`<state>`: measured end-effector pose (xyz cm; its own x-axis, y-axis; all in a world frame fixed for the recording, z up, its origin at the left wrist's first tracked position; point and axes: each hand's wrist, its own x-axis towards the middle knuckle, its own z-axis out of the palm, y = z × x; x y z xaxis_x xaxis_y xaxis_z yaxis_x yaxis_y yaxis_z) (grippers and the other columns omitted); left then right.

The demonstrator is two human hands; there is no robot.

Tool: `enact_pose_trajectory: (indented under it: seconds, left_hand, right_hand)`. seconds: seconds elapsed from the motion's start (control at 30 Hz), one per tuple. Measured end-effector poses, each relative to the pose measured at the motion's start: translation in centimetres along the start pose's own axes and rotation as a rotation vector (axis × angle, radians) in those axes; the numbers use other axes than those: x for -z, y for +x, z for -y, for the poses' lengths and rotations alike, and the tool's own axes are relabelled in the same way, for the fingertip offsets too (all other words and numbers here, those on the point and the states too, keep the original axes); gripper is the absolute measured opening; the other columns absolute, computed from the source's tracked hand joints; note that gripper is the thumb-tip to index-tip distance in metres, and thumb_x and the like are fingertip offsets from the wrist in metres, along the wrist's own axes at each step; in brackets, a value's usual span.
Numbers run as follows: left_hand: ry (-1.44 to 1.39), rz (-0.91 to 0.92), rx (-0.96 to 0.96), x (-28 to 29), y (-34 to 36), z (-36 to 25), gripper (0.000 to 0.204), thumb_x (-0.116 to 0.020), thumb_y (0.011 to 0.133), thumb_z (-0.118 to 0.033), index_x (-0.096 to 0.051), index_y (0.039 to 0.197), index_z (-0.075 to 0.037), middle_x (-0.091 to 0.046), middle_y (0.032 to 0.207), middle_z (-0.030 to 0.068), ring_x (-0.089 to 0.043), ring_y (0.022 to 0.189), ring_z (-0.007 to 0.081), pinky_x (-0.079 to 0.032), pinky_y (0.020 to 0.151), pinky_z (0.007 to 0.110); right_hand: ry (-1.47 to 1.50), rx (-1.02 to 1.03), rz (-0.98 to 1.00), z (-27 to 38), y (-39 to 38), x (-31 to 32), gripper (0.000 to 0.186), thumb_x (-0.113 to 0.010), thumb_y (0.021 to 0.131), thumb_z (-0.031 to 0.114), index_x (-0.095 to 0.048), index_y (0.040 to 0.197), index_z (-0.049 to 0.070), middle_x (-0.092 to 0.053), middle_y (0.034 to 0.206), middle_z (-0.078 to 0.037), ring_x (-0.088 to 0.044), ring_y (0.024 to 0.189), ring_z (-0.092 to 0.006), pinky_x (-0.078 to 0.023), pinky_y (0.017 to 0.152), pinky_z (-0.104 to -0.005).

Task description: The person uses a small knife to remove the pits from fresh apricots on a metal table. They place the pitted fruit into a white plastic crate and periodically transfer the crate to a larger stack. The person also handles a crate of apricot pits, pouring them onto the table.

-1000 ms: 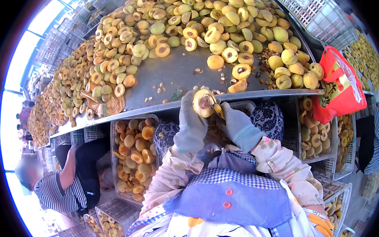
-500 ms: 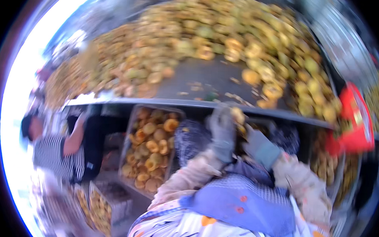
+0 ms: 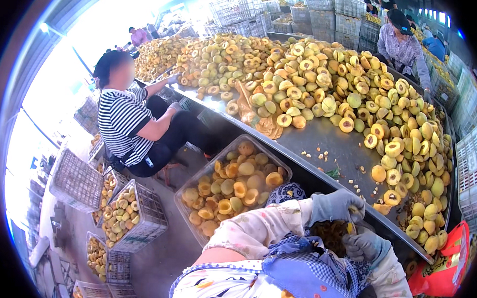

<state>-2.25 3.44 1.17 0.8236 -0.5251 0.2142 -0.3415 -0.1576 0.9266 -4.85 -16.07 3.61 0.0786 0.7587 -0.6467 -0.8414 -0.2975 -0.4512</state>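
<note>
Both my hands wear grey gloves and are close together over my lap, beside the metal table's edge. My left hand point(image 3: 335, 207) is closed around a yellow-brown piece of fruit point(image 3: 356, 211), apparently a peach half, mostly hidden by the fingers. Just below it, my right hand point(image 3: 367, 246) is closed on a small thin tool point(image 3: 352, 227) with something yellow at it; its exact kind is too small to tell. Under the hands, a dark-looking container with fruit pieces point(image 3: 331, 235) shows between my knees. Halved yellow peaches point(image 3: 325, 78) lie heaped on the metal table point(image 3: 323, 141).
A crate of peach halves point(image 3: 232, 188) stands left of my knees. Further left, a person in a striped top point(image 3: 125, 119) sits at the table, near more fruit crates point(image 3: 136, 219). A red bag point(image 3: 444, 266) hangs at right. Another person point(image 3: 402, 47) works across the table.
The view has swung, bringing the far table and the people into sight. My hands have drawn back from the table edge, and the fruit piece is now mostly covered by my left hand.
</note>
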Motion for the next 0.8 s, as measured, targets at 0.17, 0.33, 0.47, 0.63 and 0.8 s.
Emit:
enact_pose_trajectory:
  seconds: [0.17, 0.33, 0.47, 0.63, 0.8]
  left_hand:
    - [-0.050, -0.075, -0.107, -0.2, -0.2, 0.0, 0.012, -0.068, 0.076, -0.008, -0.063, 0.086, -0.003, -0.063, 0.079, 0.0060, -0.059, 0.075, 0.0129, -0.049, 0.070, 0.026]
    - [-0.493, -0.466, 0.049, -2.5, 2.4, 0.4, 0.014, -0.064, 0.082, -0.014, -0.063, 0.091, -0.004, -0.064, 0.076, 0.0000, -0.056, 0.069, 0.0090, -0.047, 0.062, 0.025]
    - [-1.245, -0.654, 0.208, -3.6, 3.6, 5.9, 0.023, -0.058, 0.087, -0.027, -0.057, 0.099, -0.007, -0.061, 0.080, 0.0054, -0.059, 0.060, 0.0166, -0.053, 0.057, 0.032]
    - [-1.384, -1.083, 0.086, 3.2, -4.8, 5.7, 0.031, -0.061, 0.085, -0.035, -0.052, 0.099, -0.009, -0.058, 0.085, 0.0077, -0.061, 0.074, 0.0222, -0.055, 0.065, 0.039]
    - [-1.232, -1.287, -0.119, 10.4, -21.0, 11.8, 0.032, -0.052, 0.090, -0.024, -0.052, 0.116, -0.004, -0.057, 0.109, 0.0098, -0.057, 0.093, 0.0197, -0.048, 0.081, 0.030]
  right_hand:
    - [0.173, -0.046, 0.205, 0.2, 0.5, 1.4, 0.017, -0.054, 0.087, 0.019, -0.044, 0.073, 0.016, -0.032, 0.050, 0.007, -0.030, 0.039, -0.0063, -0.024, 0.036, -0.0213]
    - [0.287, -0.014, 0.242, 1.1, -1.1, 2.6, 0.020, -0.056, 0.086, 0.026, -0.044, 0.073, 0.018, -0.034, 0.049, 0.007, -0.030, 0.035, -0.0066, -0.024, 0.031, -0.0213]
    - [0.201, 0.176, -0.097, 0.4, 0.6, -0.6, 0.016, -0.055, 0.087, 0.023, -0.047, 0.076, 0.015, -0.037, 0.050, 0.005, -0.032, 0.033, -0.0076, -0.027, 0.029, -0.0229]
    - [-1.507, 0.202, -0.958, -4.7, 6.1, 3.6, 0.034, -0.059, 0.079, 0.026, -0.051, 0.104, 0.003, -0.063, 0.086, -0.019, -0.062, 0.080, -0.0331, -0.050, 0.070, -0.0405]
    - [-1.523, -0.229, -0.873, -7.2, 5.6, 9.6, 0.043, -0.058, 0.076, 0.035, -0.052, 0.106, 0.005, -0.062, 0.095, -0.022, -0.060, 0.086, -0.0381, -0.048, 0.075, -0.0457]
